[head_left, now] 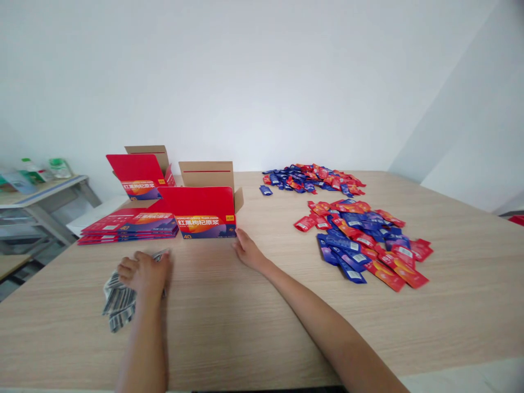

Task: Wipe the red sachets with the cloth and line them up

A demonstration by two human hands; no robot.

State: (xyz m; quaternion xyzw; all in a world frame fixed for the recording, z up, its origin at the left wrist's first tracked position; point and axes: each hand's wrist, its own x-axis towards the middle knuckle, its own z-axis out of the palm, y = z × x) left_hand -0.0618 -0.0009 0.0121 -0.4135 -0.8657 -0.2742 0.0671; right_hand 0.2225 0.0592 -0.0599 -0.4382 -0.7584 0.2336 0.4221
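My left hand (145, 273) lies over a crumpled black-and-white striped cloth (123, 299) at the table's left, with its fingers curled onto the fabric. Part of the cloth is hidden beneath the palm. In front of me stands a red and purple cardboard box (204, 218), its flaps up and its inside out of sight. At this box's lower right corner, my right hand (249, 251) grips the edge; some of its fingers are hidden.
Left of the box lies a stack of flattened cartons (131, 224), with another open box (141, 183) behind. Two piles of red and blue sachets, a near pile (364, 232) and a far pile (311, 177), spread to the right. A side table (45, 194) holds bottles.
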